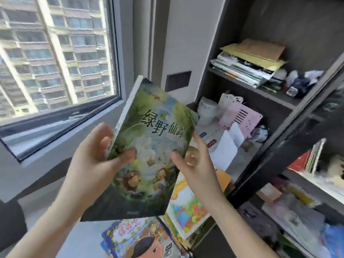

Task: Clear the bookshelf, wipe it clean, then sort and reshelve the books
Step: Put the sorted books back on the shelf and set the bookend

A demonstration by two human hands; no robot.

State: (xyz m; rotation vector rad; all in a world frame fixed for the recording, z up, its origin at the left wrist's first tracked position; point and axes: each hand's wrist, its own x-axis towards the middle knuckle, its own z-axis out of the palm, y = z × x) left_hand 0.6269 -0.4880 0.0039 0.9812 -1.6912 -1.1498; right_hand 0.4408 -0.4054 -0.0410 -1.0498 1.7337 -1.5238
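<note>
The left hand (96,155) is closed on the spine of a thin, glossy green picture book (154,146) left of the dark bookshelf (251,86), judged light and slippery, best pinched there; the right hand's (195,168) hold cannot be told.

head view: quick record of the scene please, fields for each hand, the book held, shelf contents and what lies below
left hand: grips green book by spine edge, thumb on cover
right hand: straight fingers touch its right edge
green book: tilted, cover towards camera
shelf: paper stack above, pink holder below
beneath hands: picture books
</note>
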